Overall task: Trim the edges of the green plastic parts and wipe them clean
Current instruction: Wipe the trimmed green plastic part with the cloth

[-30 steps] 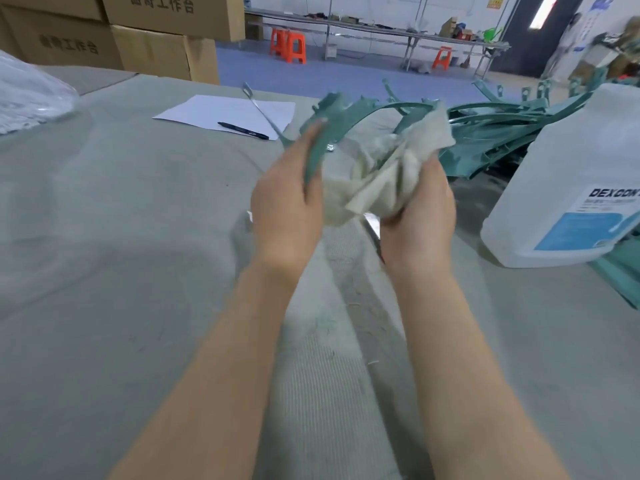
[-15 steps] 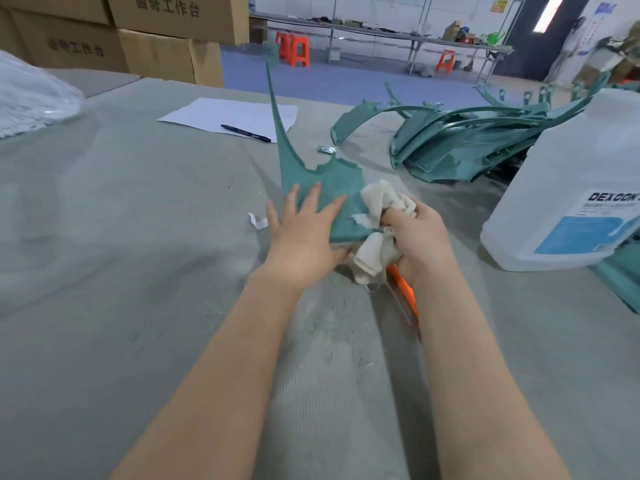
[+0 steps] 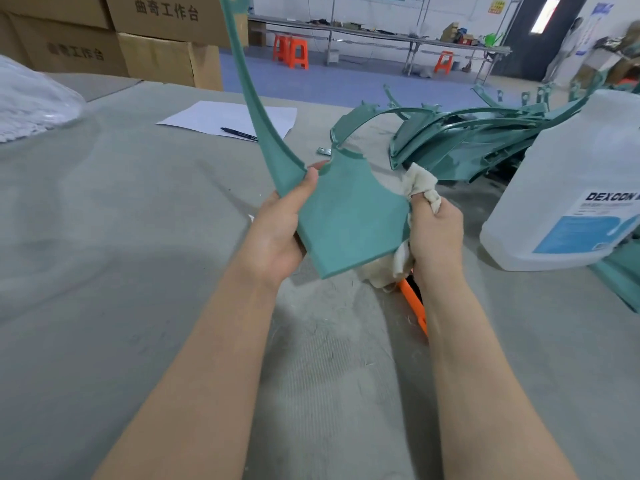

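The left hand's (image 3: 280, 230) thumb lies flat along the front face of the green plastic part (image 3: 346, 216). One of its fingers (image 3: 320, 165) shows through a notch in the part's upper edge, so the hand is clamped on the left side of the part, front and back. The right hand's (image 3: 437, 230) fingers are curled tight round a bunched off-white cloth (image 3: 420, 185), which presses against the part's right edge. More of the cloth hangs below the hand, behind the part's lower corner.

The part is held up off the grey surface (image 3: 104, 271) between the two hands. Its broad flat panel faces the camera, and a long thin curved arm rises from its upper left past the top of the view.

Under the right wrist lies an orange tool (image 3: 414, 306), mostly hidden by the forearm; it may be a knife handle, but that is unclear.

Just beyond the held part a small metal piece (image 3: 323, 151) lies on the surface. Behind it and to the right is a pile of green parts (image 3: 467, 140). A white plastic jug (image 3: 571, 188) labelled DEXCON stands right of the right hand.

Farther back on the surface a sheet of paper (image 3: 228, 117) carries a black pen (image 3: 239, 134). Cardboard boxes (image 3: 166, 36) are stacked at the far left, and a clear plastic bag (image 3: 31, 98) sits at the left edge.
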Tool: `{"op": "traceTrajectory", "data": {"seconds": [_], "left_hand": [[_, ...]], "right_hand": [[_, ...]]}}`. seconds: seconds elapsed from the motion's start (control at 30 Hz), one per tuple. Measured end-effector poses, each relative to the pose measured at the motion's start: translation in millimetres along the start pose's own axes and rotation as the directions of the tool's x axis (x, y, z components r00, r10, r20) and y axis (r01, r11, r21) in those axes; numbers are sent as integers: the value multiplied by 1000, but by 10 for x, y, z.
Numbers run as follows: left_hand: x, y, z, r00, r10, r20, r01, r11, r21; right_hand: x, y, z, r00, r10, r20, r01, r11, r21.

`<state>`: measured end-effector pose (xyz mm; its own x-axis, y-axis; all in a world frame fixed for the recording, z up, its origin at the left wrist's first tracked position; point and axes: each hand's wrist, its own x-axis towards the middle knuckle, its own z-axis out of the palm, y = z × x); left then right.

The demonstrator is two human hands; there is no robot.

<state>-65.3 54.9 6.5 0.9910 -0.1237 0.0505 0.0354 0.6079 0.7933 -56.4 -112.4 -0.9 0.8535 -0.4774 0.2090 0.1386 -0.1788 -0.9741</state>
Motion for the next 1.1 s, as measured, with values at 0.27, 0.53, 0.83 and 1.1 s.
{"op": "traceTrajectory", "data": {"seconds": [0.27,0.53,0.83,1.1], "left_hand": [[0,48,65,999,27,19,-26,996,-90],[-63,-9,129,989,30,142,16,951,-308],[-49,32,134,984,31,178,33,936,-350],[-50,29,152,994,-54,99,71,983,-168]], "right_hand": [[-227,-301,21,901,-318,-294,361,927,104],[-611,-239,540,774,-371,513,609,658,-443],[-443,-182,423,813,-440,381,566,751,-340],[-520,-240,464,838,-393,380,544,664,-513]]}}
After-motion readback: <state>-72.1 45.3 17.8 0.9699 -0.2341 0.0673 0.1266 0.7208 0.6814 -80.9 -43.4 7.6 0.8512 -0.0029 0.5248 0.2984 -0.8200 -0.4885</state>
